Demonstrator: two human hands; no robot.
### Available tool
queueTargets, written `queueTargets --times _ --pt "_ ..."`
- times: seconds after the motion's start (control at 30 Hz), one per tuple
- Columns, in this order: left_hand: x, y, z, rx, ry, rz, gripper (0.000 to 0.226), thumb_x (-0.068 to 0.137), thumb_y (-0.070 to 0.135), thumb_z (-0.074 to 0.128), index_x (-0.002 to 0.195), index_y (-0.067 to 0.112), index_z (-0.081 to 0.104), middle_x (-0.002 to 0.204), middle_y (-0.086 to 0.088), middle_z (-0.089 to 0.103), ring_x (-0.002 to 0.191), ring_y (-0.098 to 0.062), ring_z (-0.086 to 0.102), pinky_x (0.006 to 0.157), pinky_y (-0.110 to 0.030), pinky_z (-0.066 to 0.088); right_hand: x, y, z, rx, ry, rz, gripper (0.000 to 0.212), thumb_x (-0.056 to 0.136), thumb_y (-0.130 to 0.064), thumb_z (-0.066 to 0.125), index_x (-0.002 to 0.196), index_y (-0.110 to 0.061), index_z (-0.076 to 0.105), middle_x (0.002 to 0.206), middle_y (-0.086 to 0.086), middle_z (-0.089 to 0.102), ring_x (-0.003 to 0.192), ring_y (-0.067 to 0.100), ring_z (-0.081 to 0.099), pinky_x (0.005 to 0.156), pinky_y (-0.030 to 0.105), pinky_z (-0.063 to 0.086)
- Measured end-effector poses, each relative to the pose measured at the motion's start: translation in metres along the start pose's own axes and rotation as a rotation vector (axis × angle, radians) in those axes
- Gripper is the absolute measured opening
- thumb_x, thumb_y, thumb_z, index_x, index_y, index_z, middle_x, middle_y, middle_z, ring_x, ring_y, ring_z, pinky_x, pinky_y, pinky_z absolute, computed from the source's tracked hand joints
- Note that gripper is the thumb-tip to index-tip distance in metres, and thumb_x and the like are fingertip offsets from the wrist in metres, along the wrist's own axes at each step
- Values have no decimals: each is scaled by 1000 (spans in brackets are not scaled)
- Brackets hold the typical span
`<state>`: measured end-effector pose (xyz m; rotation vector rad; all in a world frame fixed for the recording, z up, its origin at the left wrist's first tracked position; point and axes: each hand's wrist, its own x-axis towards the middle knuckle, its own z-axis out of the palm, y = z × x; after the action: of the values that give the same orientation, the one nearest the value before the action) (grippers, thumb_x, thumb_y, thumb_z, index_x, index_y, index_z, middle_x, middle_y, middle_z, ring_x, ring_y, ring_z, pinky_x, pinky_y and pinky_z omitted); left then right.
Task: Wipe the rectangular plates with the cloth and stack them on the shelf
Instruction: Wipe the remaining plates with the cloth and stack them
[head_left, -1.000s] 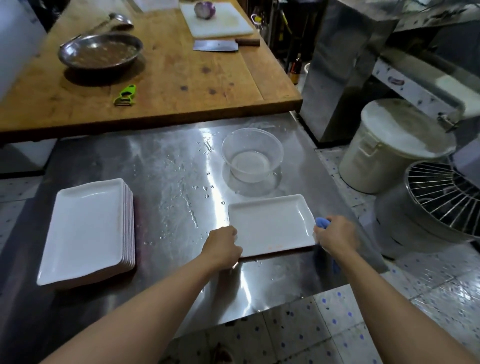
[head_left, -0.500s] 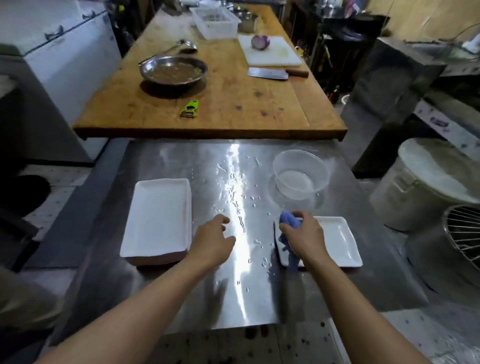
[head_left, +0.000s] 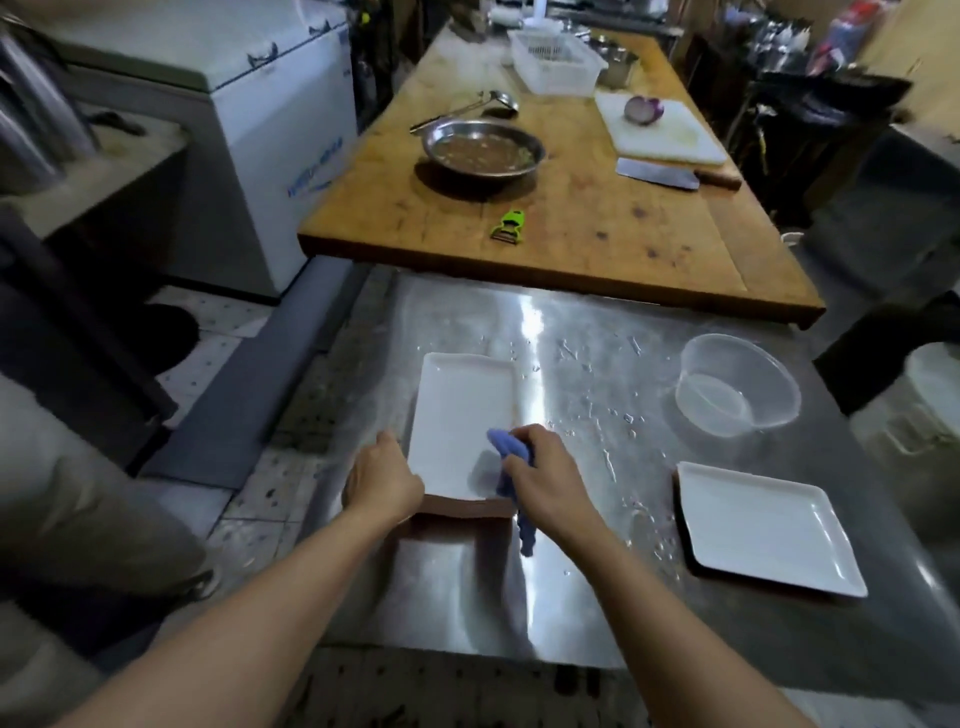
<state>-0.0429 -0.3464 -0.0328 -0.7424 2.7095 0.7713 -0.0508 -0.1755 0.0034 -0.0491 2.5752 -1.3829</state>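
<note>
Right hand (head_left: 545, 480) grips the blue cloth (head_left: 511, 457), fingers curled, over the plate stack (head_left: 457, 415) on the steel counter (head_left: 597, 597). Left hand (head_left: 382, 478) holds the stack's near-left corner. A single plate (head_left: 763, 527) lies right of the stack.

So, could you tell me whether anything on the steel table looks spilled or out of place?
Water droplets are scattered across the steel table between the plate stack and the clear bowl, so the surface is wet where plates are being wiped. Nothing looks damaged or askew.
</note>
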Motion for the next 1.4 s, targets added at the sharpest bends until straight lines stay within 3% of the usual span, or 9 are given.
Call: queueTargets --times 0.13,0.2,0.37,0.53,0.67,0.77,0.87,1.03,1.4 --pt "6 -6 4 -66 -8 60 22 79 16 61 100 15 54 109 -10 64 100 -30 58 78 -32 46 9 4 28 -286 -55 -133 18 82 -2 46 90 -13 57 107 1 52 106 28 50 81 12 39" --pt "9 -8 2 -137 7 49 12 75 12 61 83 17 54 99 -9 65 91 -27 59 73 -31 47 13 16 33 -601 -13 -164 24 83 -19 53 105 -9 58 125 11 46 112 31 44 93 28 36" --pt "16 -13 1 -257 23 22 15 71 6 66 67 20 63 83 -4 69 77 -22 62 65 -26 48 14 25 43 -684 81 -188 21 81 -12 57 100 -6 63 117 9 50 104 28 45 73 29 39" --pt "20 -16 -1 -283 0 -5 14 73 6 68 70 20 70 78 -1 69 79 -20 65 62 -22 42 20 14 74 -478 -17 -209 27 88 -1 47 103 -10 68 114 10 54 107 21 46 79 19 32" --pt "24 -16 -7 -260 -74 3 11 75 10 66 71 17 73 77 -5 70 79 -22 66 58 -22 40 26 8 81 -404 -129 -318 23 82 2 57 97 -6 73 110 11 59 103 23 50 74 11 29" --pt "28 -10 -8 -169 -109 2 7 73 12 65 68 15 69 77 -8 68 82 -26 66 62 -26 46 36 8 74 -420 -152 -399 19 76 2 63 91 -4 74 104 14 63 96 31 55 74 30 45" --pt "34 -2 -8 -72 -121 -33 11 68 15 67 79 14 63 90 -8 66 88 -27 63 68 -29 51 59 4 72 -493 -103 -416 18 79 -1 59 91 -2 73 106 16 62 94 35 54 76 41 45" --pt "53 3 -3 35 -111 -11 31 80 39 64 100 15 63 107 -9 65 98 -30 60 79 -33 51 110 1 71 -724 -62 -441 23 90 -16 50 104 -14 69 120 3 55 104 27 48 82 33 33" --pt "55 12 4 138 -131 38 25 87 19 53 112 16 55 114 -8 60 101 -29 58 75 -34 48 140 21 47 -941 109 -337 30 89 -19 41 111 -13 61 125 6 50 112 27 42 92 38 24"
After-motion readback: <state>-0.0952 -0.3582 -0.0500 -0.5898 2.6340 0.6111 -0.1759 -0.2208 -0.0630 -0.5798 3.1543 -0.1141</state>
